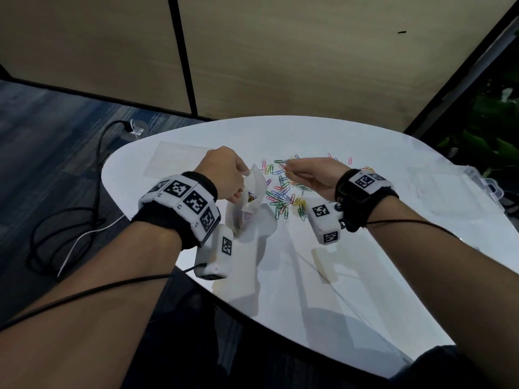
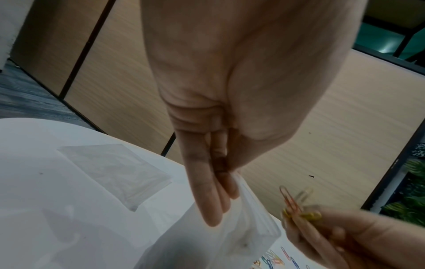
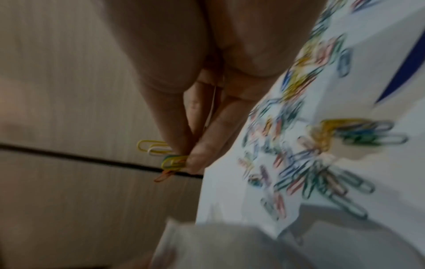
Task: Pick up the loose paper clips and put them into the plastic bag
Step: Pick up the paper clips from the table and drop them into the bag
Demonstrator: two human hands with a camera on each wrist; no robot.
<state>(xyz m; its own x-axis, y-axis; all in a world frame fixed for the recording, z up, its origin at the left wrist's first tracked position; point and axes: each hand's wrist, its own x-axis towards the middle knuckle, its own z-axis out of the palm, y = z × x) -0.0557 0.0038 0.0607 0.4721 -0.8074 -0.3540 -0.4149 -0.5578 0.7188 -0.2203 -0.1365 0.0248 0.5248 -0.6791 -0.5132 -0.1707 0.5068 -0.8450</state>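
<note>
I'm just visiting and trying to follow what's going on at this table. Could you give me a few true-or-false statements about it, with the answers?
1. The left hand holds the plastic bag up by its rim. True.
2. The right hand is empty. False: it pinches a few paper clips.
3. All clips are already bagged. False: a pile of loose clips lies on the white table.
4. A second flat clear bag lies on the table. True.
5. The held bag already has some clips inside. True.
</note>
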